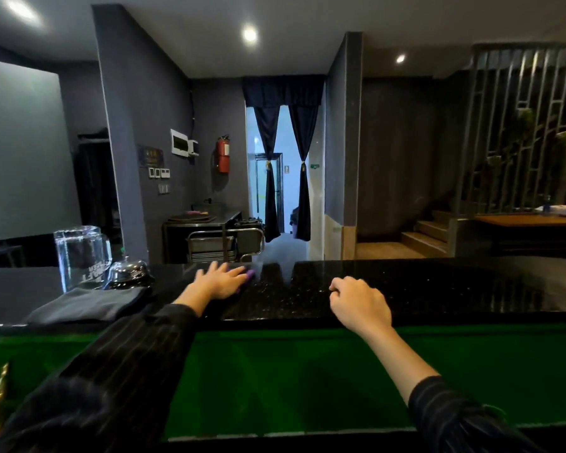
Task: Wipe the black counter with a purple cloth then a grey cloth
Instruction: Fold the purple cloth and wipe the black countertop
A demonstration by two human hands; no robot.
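purple cloth [249,274] peeks out beneath the flat, spread fingers [234,272] of the left hand [221,280] on the black table [422,289]; right hand [360,302] curls loosely, holding nothing; grey cloth [89,304] lies further left.

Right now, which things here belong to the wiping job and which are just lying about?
Job: black counter, purple cloth under the left hand, grey cloth.
Lying about: glass mugs, service bell.
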